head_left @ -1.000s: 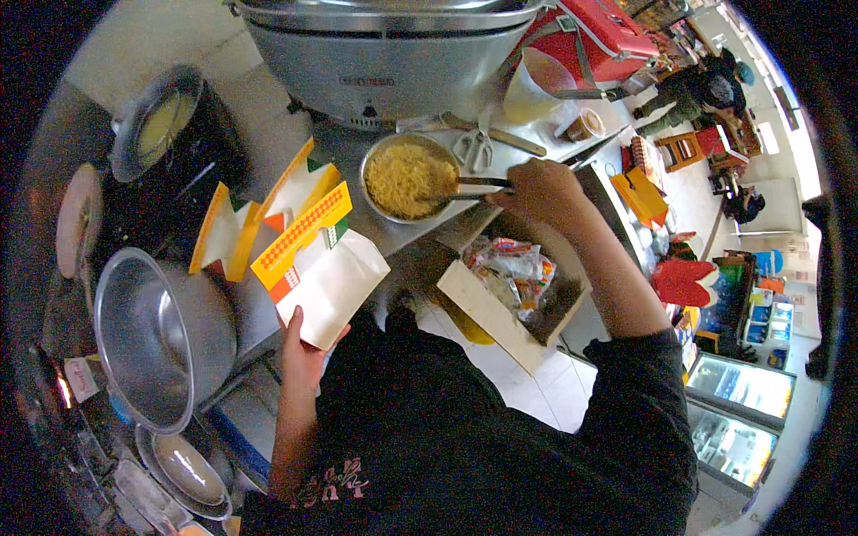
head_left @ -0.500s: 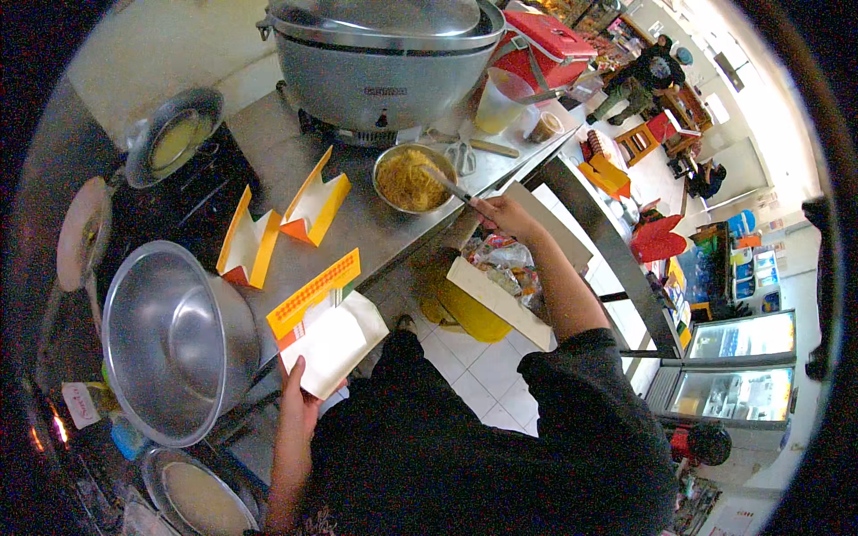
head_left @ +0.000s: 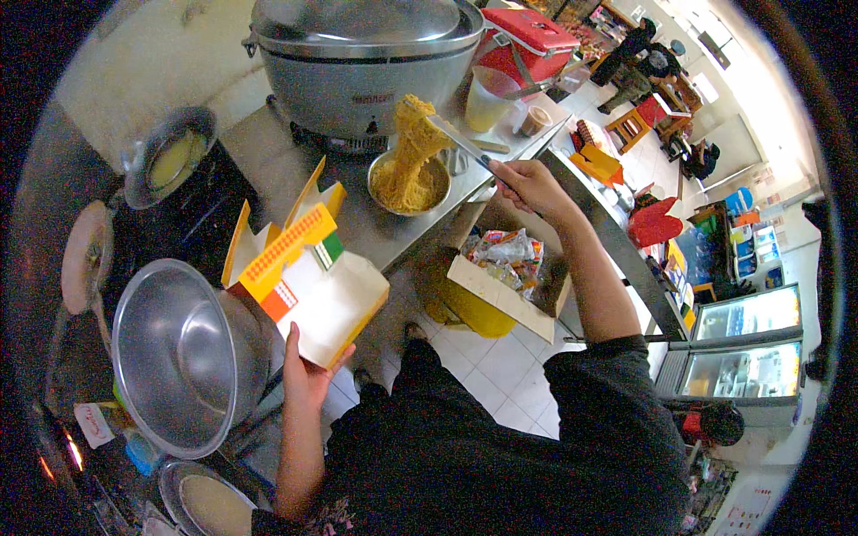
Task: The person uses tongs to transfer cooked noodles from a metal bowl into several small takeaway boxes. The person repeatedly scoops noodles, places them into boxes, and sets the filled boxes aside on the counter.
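My right hand (head_left: 536, 191) is closed around the dark handle of long metal tongs (head_left: 466, 143). From their tip hangs a tall clump of yellow noodles (head_left: 418, 129), its lower end still joined to the noodles in a small metal bowl (head_left: 407, 213) on the steel counter. In my left hand (head_left: 309, 373) is a paper takeout box (head_left: 344, 308), white inside with yellow, orange and green outside. Its lid is up and its inside faces me; no food shows in it. My thumb and fingers grip its near end. Two similar folded boxes (head_left: 316, 204) stand just beyond, partly hidden by it.
A large rice cooker (head_left: 366, 85) stands behind the bowl, beside a plastic pitcher (head_left: 487, 100) and red cooler (head_left: 534, 34). At left are a big metal basin (head_left: 179, 357), pans (head_left: 147, 192) and a flame (head_left: 73, 452). An open carton (head_left: 500, 290) of plastic packets sits below the counter's right edge.
My right hand has risen with the tongs, pulling noodles up out of the bowl. The box in my left hand has moved slightly toward the standing boxes, and its inside shows more.
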Motion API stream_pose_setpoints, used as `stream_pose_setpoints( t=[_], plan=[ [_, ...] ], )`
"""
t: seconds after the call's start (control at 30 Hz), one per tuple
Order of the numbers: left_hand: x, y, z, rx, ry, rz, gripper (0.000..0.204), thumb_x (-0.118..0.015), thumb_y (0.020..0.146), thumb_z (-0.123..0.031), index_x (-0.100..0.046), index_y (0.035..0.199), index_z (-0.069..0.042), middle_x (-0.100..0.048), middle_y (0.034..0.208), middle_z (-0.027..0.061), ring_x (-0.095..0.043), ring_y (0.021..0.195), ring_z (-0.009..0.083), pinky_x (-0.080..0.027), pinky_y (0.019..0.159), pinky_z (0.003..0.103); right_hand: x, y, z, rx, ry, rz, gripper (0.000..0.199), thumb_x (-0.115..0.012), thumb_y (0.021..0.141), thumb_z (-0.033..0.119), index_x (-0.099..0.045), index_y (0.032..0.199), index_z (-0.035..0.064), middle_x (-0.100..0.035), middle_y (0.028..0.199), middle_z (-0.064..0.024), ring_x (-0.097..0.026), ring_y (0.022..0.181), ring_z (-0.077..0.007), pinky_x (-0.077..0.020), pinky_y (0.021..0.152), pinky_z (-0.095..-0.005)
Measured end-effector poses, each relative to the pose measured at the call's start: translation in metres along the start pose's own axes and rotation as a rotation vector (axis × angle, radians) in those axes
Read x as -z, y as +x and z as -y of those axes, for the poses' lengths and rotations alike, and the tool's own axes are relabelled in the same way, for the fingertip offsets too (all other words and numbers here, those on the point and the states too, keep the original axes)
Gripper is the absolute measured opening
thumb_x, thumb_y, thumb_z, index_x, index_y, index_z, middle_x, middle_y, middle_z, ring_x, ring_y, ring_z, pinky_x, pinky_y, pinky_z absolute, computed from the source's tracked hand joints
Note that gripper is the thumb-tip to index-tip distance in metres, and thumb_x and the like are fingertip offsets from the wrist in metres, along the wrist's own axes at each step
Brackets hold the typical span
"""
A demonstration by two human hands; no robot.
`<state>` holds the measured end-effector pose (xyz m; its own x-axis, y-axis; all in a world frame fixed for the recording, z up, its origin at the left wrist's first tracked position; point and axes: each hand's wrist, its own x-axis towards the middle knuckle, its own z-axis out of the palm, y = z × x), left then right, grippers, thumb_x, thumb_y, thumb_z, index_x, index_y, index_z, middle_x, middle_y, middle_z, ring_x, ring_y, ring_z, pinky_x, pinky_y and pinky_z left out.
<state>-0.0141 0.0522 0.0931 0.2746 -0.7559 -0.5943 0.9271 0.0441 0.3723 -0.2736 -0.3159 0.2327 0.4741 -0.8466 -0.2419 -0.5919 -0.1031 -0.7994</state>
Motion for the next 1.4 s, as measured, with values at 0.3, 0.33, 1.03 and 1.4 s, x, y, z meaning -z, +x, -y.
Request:
stream_pose_setpoints(
  t=[0.3, 0.33, 1.03, 1.4],
  plan=[
    [-0.092, 0.073, 0.017, -0.154, 0.016, -0.037, 0.071, -0.058, 0.091, -0.060, -0.039, 0.142, -0.014, -0.052, 0.138, 0.0089, -0.055, 0.122, 0.0319, -0.052, 0.094, 0.053, 0.089, 0.004, 0.051, 0.074, -0.165, 0.063, 0.049, -0.057, 0.097, 0.050, -0.053, 0.065, 0.0128, -0.041, 0.051, 0.0090, -0.038, 0.042, -0.0013, -0.0279, 0.039, -0.0204],
    [-0.097, 0.079, 0.021, -0.177, 0.009, -0.048, 0.071, -0.057, 0.091, -0.060, -0.039, 0.142, -0.015, -0.052, 0.138, 0.0088, -0.055, 0.122, 0.0316, -0.052, 0.095, 0.053, 0.097, 0.006, 0.057, 0.092, -0.180, 0.067, 0.049, -0.057, 0.097, 0.051, -0.053, 0.065, 0.0129, -0.041, 0.051, 0.0090, -0.038, 0.043, -0.0012, -0.0280, 0.039, -0.0203],
    [-0.114, 0.101, 0.057, -0.324, -0.150, -0.082, 0.069, -0.060, 0.090, -0.059, -0.034, 0.142, -0.023, -0.045, 0.142, 0.0072, -0.050, 0.126, 0.0336, -0.049, 0.095, 0.060, 0.212, 0.020, 0.168, 0.273, -0.281, 0.019, 0.045, -0.054, 0.098, 0.050, -0.052, 0.072, 0.0143, -0.041, 0.053, 0.0079, -0.031, 0.038, -0.0003, -0.0229, 0.034, -0.0180],
    [-0.125, 0.095, 0.063, -0.407, -0.113, -0.048, 0.071, -0.057, 0.091, -0.060, -0.022, 0.145, -0.028, -0.039, 0.145, 0.0067, -0.047, 0.128, 0.0325, -0.051, 0.091, 0.060, 0.232, -0.004, 0.222, 0.483, -0.183, -0.229, 0.044, -0.052, 0.098, 0.053, -0.052, 0.076, 0.0143, -0.038, 0.052, 0.0089, -0.028, 0.035, -0.0003, -0.0198, 0.032, -0.0196]
  ],
)
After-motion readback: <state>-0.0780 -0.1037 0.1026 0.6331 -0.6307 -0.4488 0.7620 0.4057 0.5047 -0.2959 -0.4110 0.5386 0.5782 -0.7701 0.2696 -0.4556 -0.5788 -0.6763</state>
